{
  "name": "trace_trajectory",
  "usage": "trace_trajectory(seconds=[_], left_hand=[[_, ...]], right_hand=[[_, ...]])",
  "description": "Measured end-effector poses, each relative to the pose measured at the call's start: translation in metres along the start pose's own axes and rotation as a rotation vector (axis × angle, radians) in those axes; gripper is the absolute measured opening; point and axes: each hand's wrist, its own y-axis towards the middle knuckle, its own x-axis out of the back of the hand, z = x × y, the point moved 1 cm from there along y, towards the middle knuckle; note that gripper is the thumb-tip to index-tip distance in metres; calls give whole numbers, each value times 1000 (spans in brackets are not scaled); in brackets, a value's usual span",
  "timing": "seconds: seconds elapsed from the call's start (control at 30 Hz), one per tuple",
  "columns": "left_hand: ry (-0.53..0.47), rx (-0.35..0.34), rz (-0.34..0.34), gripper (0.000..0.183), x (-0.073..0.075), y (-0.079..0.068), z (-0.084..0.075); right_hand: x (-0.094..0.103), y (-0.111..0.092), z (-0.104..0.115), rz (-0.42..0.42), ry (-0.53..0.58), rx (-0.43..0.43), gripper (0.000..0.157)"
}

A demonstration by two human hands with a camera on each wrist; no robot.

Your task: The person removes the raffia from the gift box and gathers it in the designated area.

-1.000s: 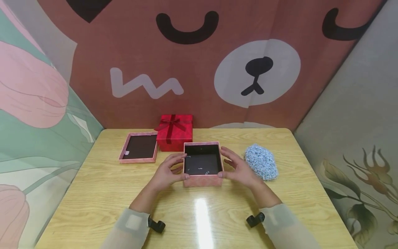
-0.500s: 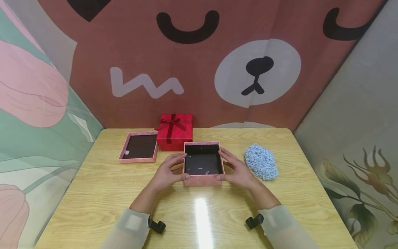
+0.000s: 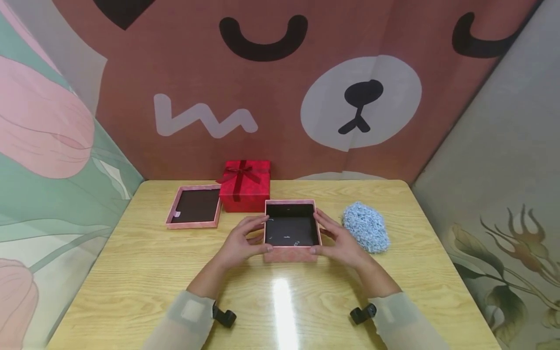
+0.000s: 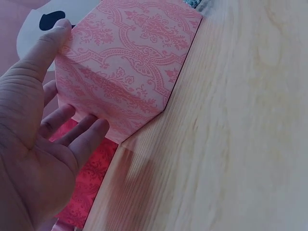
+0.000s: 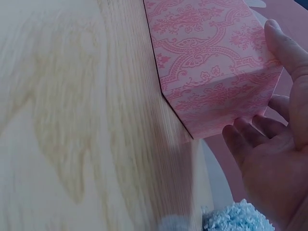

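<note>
A pink patterned gift box (image 3: 290, 254) with a black interior sits lidless between my two hands. My left hand (image 3: 239, 243) holds its left side, thumb at the near left corner. In the left wrist view several fingertips (image 4: 100, 126) touch the side wall, with the thumb up at the rim. From the other side my right hand (image 3: 343, 244) holds the box, thumb at the near right corner. The right wrist view has its fingertips (image 5: 231, 132) against the right wall. A few small white marks show on the black bottom.
Behind and left stands a red gift box (image 3: 246, 187) with a dark ribbon bow. A pink-rimmed lid (image 3: 192, 225) lies inside-up beside it. A fluffy light-blue bundle (image 3: 365, 227) rests right of my right hand on the wooden table (image 3: 131, 272).
The pink box has shifted slightly to the right, and both hands have moved with it. My right fingers, a little off the wall a second ago, have closed in on the box.
</note>
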Motion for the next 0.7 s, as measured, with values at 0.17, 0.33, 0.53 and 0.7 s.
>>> trace_trajectory(seconds=[0.17, 0.33, 0.53, 0.7], left_hand=[[-2, 15, 11, 76, -6, 5, -1], [-14, 1, 15, 78, -12, 9, -3], [-16, -21, -2, 79, -20, 16, -2], [39, 17, -33, 78, -26, 21, -3]], right_hand=[[5, -5, 1, -12, -4, -23, 95], [9, -7, 1, -7, 10, -59, 96], [15, -7, -1, 3, 4, -75, 96], [21, -4, -3, 19, 35, -95, 97]])
